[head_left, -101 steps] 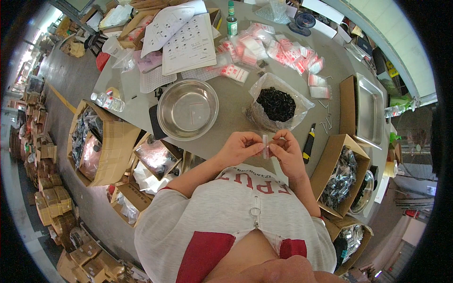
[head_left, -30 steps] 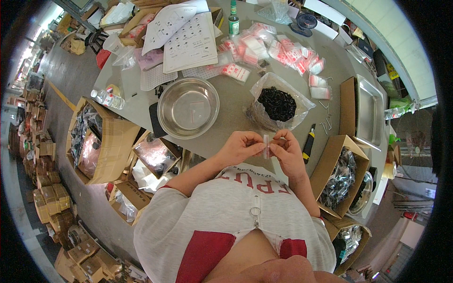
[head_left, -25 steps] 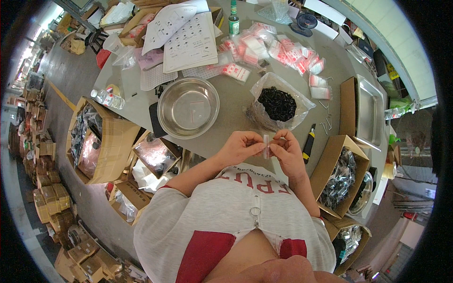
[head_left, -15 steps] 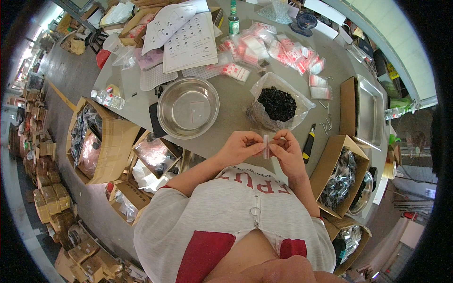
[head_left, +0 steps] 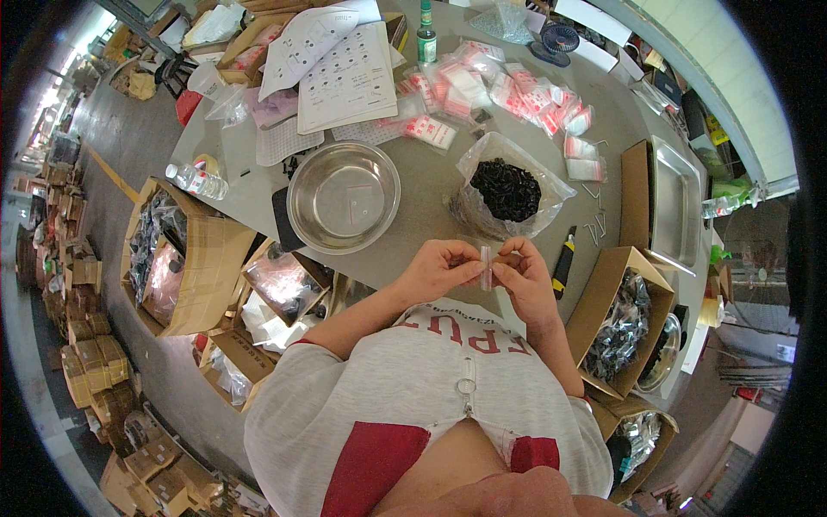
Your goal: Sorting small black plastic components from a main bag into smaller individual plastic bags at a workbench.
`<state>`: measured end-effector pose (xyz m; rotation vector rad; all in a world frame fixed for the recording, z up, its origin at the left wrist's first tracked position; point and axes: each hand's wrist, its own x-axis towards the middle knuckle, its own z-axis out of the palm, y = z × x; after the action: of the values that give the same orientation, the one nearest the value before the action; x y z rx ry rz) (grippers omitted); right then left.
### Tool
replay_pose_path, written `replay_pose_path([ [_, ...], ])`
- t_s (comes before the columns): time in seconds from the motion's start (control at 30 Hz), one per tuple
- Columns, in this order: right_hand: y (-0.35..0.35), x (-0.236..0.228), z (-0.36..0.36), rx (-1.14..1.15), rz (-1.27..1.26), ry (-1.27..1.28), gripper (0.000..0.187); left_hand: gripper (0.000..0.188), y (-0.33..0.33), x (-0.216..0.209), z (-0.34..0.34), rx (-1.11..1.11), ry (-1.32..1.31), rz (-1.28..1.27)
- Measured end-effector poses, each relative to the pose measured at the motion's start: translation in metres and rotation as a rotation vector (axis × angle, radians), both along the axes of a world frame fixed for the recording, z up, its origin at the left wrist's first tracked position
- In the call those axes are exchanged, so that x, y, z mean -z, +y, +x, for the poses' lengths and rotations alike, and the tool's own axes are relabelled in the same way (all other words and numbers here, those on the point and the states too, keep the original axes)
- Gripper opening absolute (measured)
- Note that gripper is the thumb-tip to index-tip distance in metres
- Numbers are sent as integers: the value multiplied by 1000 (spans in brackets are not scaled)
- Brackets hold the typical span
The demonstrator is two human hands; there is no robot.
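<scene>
Between my left hand [head_left: 442, 265] and my right hand [head_left: 527, 277] is a small clear plastic bag [head_left: 486, 269], seen narrow and upright. Both hands pinch it with thumb and forefinger, close in front of my chest at the table's near edge. Whether anything lies inside it is too small to tell. Just beyond my fingers stands an open clear plastic bag [head_left: 552, 205] full of small black parts [head_left: 505, 191]. To the left of that, a round steel bowl [head_left: 303, 226] has a small flat clear bag [head_left: 360, 205] lying in it.
Packs of red-and-white zip bags [head_left: 534, 102] are spread at the back. A yellow-and-black utility knife [head_left: 564, 263] and bent metal hex keys [head_left: 596, 227] lie right of my hands. Printed sheets [head_left: 349, 86], a green bottle [head_left: 426, 36] and cardboard boxes [head_left: 211, 276] surround the work area.
</scene>
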<state>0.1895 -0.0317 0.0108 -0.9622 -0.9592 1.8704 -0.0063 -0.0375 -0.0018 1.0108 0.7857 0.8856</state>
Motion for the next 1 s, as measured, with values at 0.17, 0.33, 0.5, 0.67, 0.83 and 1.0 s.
replay_pose_path([
  [0.17, 1, 0, 1, -14, 1, -7, 23, 16, -1, -2, 1, -10, -9, -6],
  [0.33, -2, -9, -3, 11, 55, -144, 28, 16, -1, -2, 0, -25, 60, 27],
  [0.5, -4, -12, -8, 64, 133, -313, 26, 16, -1, -9, 3, -87, 330, 106],
  [0.67, -9, -9, -14, 178, 621, -912, 13, 20, -6, -5, 12, -149, 283, 175],
  [0.83, -10, -13, -17, 173, 810, -929, 12, 25, -4, -2, 16, -206, 249, 114],
  [1.0, -10, -8, -20, 182, 902, -963, 11, 16, -2, 1, 15, -242, 758, 603],
])
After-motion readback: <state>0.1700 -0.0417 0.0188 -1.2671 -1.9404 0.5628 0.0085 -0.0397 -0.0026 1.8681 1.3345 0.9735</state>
